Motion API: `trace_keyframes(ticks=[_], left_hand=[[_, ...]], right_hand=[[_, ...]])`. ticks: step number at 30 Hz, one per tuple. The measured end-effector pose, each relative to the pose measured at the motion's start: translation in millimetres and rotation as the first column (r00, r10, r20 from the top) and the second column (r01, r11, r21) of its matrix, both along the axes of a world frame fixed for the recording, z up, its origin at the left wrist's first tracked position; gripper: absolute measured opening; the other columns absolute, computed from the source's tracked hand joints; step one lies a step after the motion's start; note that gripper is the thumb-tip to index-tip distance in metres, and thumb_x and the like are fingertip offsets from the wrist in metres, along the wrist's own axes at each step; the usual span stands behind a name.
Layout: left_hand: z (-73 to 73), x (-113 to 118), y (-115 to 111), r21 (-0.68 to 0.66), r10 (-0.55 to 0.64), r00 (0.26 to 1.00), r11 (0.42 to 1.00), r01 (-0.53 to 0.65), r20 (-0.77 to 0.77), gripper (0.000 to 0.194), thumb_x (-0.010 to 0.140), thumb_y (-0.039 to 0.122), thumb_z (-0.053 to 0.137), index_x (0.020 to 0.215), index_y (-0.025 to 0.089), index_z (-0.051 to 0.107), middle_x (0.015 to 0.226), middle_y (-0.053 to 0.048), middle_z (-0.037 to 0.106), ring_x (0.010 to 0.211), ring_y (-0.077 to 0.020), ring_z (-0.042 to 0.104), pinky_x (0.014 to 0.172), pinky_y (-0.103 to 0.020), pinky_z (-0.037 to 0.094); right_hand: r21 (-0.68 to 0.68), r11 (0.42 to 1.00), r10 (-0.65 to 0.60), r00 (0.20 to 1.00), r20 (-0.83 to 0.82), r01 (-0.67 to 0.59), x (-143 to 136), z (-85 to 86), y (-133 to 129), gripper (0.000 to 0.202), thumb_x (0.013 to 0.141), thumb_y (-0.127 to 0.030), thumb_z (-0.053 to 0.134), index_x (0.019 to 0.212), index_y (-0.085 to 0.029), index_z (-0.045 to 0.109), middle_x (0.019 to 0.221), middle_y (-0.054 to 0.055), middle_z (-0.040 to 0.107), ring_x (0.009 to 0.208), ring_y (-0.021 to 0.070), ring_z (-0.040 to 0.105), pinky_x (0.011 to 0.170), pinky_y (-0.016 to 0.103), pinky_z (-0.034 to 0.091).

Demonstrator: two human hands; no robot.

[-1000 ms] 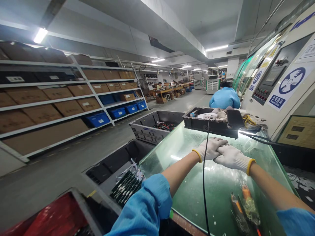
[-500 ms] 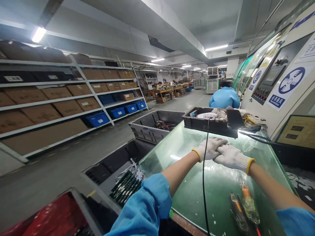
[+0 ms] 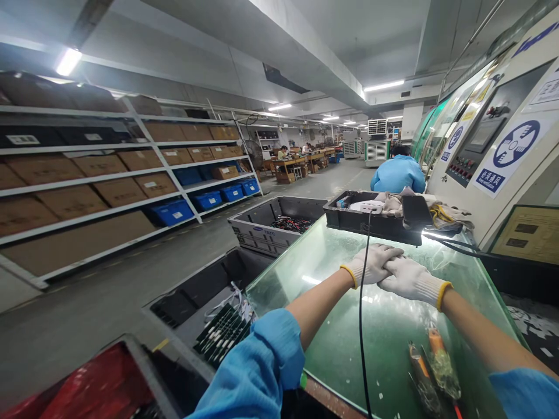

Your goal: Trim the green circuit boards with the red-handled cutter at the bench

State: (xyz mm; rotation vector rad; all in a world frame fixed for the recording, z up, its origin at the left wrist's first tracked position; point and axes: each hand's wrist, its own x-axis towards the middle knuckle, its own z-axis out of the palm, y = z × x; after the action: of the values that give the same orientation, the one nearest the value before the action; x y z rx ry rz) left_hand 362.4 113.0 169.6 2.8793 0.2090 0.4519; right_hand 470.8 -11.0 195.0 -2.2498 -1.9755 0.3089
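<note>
My left hand (image 3: 369,265) and my right hand (image 3: 410,280), both in white knit gloves with yellow cuffs, rest over the green-tinted glass tabletop (image 3: 332,326). Their fingers overlap, stretched out and fairly flat, and neither hand shows anything held. Where they cross, part of the fingers is hidden. A black cable (image 3: 362,337) runs down past my left wrist. Nearer to me on the right lie two hand tools with orange parts, one a dark tool (image 3: 423,375), the other a tool wrapped in clear yellowish film (image 3: 443,364).
A black tray (image 3: 371,224) with gloves and a phone (image 3: 416,210) stands at the table's far end. Grey crates (image 3: 266,238) line the left side; one holds green circuit boards (image 3: 225,331). A machine (image 3: 493,134) flanks the right. Beyond sits a person in blue (image 3: 398,173).
</note>
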Motion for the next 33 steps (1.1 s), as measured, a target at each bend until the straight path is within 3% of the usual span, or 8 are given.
trace_keyframes(ticks=[22, 33], left_hand=[[-0.6, -0.8, -0.4, -0.011, 0.012, 1.0, 1.0, -0.012, 0.006, 0.059, 0.085, 0.027, 0.063, 0.144, 0.023, 0.059, 0.142, -0.008, 0.065, 0.129, -0.0279, 0.06, 0.115, -0.043, 0.046], [3.3, -1.7, -3.3, -0.013, 0.007, 1.0, 1.0, -0.007, 0.002, 0.059, 0.086, 0.026, 0.061, 0.144, 0.019, 0.058, 0.143, -0.011, 0.064, 0.129, -0.0292, 0.061, 0.114, -0.044, 0.047]], right_hand=[[0.002, 1.0, -0.003, 1.0, -0.009, 0.003, -0.4, -1.3, 0.7, 0.046, 0.089, -0.042, 0.062, 0.125, -0.019, 0.076, 0.131, 0.014, 0.069, 0.124, 0.0341, 0.061, 0.105, 0.04, 0.046], [-0.007, 1.0, -0.015, 1.0, -0.017, 0.015, -0.5, -0.2, 0.8, 0.046, 0.088, -0.044, 0.062, 0.124, -0.018, 0.076, 0.129, 0.014, 0.07, 0.122, 0.0334, 0.062, 0.103, 0.039, 0.047]])
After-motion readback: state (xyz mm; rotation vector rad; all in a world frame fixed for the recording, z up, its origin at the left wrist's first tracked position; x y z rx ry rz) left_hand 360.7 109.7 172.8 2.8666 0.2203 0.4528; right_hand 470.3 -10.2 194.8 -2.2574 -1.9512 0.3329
